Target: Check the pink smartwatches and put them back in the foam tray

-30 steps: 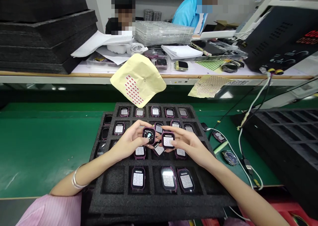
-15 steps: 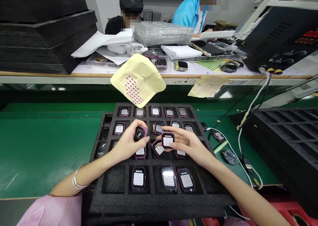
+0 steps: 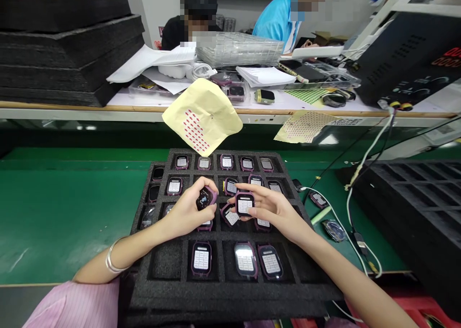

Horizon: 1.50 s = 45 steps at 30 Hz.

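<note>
Presently, left hand: the left hand (image 3: pixel 185 208) is closed on a round-dial smartwatch (image 3: pixel 204 199), pinching its purple case between thumb and fingers, screen tilted.
Right hand: the right hand (image 3: pixel 275 208) grips a grid-screen smartwatch (image 3: pixel 245 204), fingers behind and above, thumb at its lower right, screen facing up toward the camera.
Between the hands: a tilted smartwatch (image 3: pixel 230 215) lies skewed in a compartment, just below the gap separating the two grips.
Foam tray: both hands are over the black foam tray (image 3: pixel 230 292), whose raised dividers part the compartments; the back row carries five watches. Toward the front rim, one front-row watch (image 3: pixel 201 259) lies alone and a pair of watches (image 3: pixel 245 261) shares a compartment.
Lower tray: its edge juts out at left, bearing dark-screened watches (image 3: pixel 154 192).
Hanging sheet: a yellow sticker sheet (image 3: pixel 203 116) droops from the shelf edge (image 3: pixel 144 109) to the tray's back rim, beyond the hands.
Right side: a white cable (image 3: pixel 365 160) runs down beside a loose watch (image 3: pixel 319 199), a green stick (image 3: pixel 320 215) and the foam tray stack (image 3: pixel 428 188).
Left side: the green bench surface (image 3: pixel 65 212) stretches away from the tray; the left forearm crosses its near part.
Shelf: black foam slabs (image 3: pixel 54 54) stand left, a power supply (image 3: pixel 403 59) right.
</note>
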### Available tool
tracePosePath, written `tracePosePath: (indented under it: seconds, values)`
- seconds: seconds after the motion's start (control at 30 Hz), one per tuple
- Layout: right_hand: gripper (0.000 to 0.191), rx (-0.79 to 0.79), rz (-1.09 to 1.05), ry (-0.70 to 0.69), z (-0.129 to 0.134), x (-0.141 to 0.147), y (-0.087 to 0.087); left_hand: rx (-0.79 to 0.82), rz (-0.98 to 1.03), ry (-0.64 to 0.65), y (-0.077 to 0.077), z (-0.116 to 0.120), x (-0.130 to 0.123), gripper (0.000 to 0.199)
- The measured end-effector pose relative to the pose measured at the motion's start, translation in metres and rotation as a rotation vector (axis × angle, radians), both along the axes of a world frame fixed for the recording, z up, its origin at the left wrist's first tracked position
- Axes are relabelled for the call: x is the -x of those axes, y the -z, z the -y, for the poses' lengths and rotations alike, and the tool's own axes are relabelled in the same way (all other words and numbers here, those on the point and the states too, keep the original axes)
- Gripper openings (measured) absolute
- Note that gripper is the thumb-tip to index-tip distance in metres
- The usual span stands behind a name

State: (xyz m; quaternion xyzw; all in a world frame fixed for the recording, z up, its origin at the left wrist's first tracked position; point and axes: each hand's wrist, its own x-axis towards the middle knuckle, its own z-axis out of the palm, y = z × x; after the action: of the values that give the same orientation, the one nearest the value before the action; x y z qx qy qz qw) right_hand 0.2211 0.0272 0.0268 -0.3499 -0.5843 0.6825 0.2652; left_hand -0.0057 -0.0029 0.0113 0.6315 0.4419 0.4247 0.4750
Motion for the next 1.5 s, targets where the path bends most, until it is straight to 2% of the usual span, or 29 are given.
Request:
tracePosePath:
  seconds: [0.3,0.67,1.5]
  values:
    - [0.048,-0.002,-0.003,0.000,-0.0002,-0.0008,-0.0003,-0.015,-0.010,-0.036,0.0012,-0.0010,0.0000,0.021]
    - [0.046,0.012,-0.028,-0.006,-0.0007,-0.0013,0.0005,-0.014,-0.038,-0.007,0.0009,-0.0015,0.0010,0.021]
    - [0.049,0.011,-0.017,-0.005,-0.0009,-0.0018,0.0003,-0.068,-0.057,-0.047,0.0016,-0.0010,0.0013,0.018]
